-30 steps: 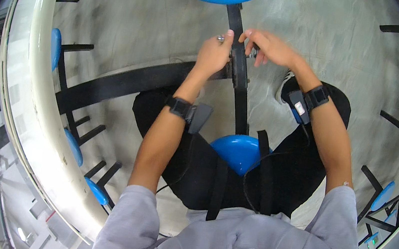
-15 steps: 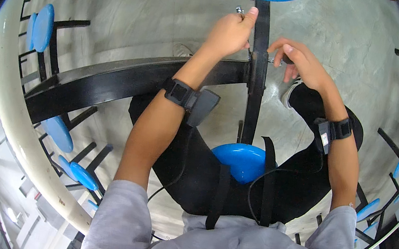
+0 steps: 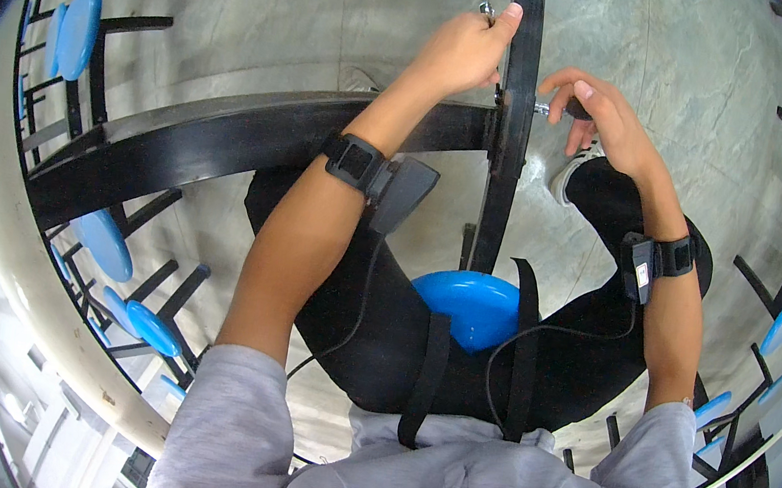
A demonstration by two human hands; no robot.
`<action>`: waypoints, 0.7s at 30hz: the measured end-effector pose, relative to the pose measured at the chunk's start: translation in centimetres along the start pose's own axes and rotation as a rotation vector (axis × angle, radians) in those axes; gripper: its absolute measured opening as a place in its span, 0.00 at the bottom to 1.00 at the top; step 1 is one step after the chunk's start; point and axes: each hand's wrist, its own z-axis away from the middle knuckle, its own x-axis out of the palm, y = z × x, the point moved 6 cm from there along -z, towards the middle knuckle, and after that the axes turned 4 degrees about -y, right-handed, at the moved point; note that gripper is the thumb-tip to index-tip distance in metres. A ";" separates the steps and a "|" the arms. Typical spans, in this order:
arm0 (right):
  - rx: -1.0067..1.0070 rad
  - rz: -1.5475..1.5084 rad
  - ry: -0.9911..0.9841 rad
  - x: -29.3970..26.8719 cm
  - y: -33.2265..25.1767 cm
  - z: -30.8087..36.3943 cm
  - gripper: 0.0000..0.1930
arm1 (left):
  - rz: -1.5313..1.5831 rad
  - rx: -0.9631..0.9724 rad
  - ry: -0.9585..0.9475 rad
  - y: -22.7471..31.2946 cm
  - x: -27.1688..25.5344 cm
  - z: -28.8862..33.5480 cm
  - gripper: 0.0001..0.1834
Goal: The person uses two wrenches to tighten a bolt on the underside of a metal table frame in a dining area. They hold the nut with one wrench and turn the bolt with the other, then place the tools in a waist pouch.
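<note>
Grey floor (image 3: 412,10); my left hand (image 3: 461,53) grips metal tool (image 3: 486,8), right hand (image 3: 613,130) loosely grasps dark handle (image 3: 580,109), black beam (image 3: 521,64) between, seemingly for counterforce.

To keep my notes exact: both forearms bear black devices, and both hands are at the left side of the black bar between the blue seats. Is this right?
Not quite: in the head view, only the left hand is there; the right hand is right of the bar.
</note>
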 end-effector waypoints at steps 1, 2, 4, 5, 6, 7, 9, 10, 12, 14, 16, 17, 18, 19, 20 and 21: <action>-0.001 0.003 0.001 -0.1 0.0 0.1 0.26 | -0.005 0.001 -0.003 0.2 0.1 0.1 0.35; -0.005 0.002 0.000 0.0 0.0 -0.1 0.26 | -0.006 -0.003 -0.003 -0.1 0.2 -0.1 0.35; -0.011 -0.003 -0.009 0.1 0.0 -0.3 0.26 | 0.052 0.037 0.004 -0.6 0.4 -0.8 0.34; -0.015 -0.002 -0.015 0.2 -0.1 -0.3 0.26 | 0.054 0.035 0.004 -0.7 0.5 -1.1 0.34; -0.013 -0.003 -0.017 0.3 -0.1 -0.3 0.26 | 0.098 0.020 0.000 -0.9 0.6 -1.4 0.36; -0.027 -0.010 -0.018 0.3 -0.2 -0.3 0.26 | 0.141 0.005 -0.003 -1.1 0.7 -1.6 0.40; -0.035 -0.016 -0.016 0.2 -0.1 -0.2 0.26 | 0.150 0.011 -0.010 -0.9 1.1 -1.8 0.39; -0.024 -0.017 -0.016 0.1 0.0 -0.1 0.26 | 0.155 0.017 -0.015 -0.8 1.3 -1.9 0.39; -0.017 -0.019 -0.021 0.1 0.1 -0.2 0.26 | 0.150 0.012 -0.007 -1.1 1.3 -2.3 0.39; -0.048 -0.027 -0.029 0.2 -0.1 -0.2 0.26 | 0.147 0.008 -0.002 -1.0 1.6 -2.4 0.38; -0.046 -0.018 -0.029 -0.1 0.2 -0.5 0.26 | 0.103 0.011 0.060 -0.6 1.7 -2.2 0.32; -0.047 -0.013 -0.032 0.0 0.3 -0.6 0.26 | 0.103 0.009 0.059 -0.9 1.8 -2.4 0.32; -0.046 -0.015 -0.033 0.1 0.2 -0.5 0.26 | 0.111 0.040 0.060 -0.9 1.9 -2.5 0.32; -0.039 -0.021 -0.020 0.2 0.2 -0.5 0.25 | 0.119 0.070 0.061 -1.0 1.9 -2.6 0.33; -0.032 -0.025 -0.005 0.0 0.3 -0.4 0.24 | 0.119 0.071 0.059 -0.9 2.0 -2.6 0.33; -0.030 -0.026 -0.003 0.0 0.4 -0.4 0.24 | 0.153 0.051 0.061 -1.0 2.1 -2.7 0.32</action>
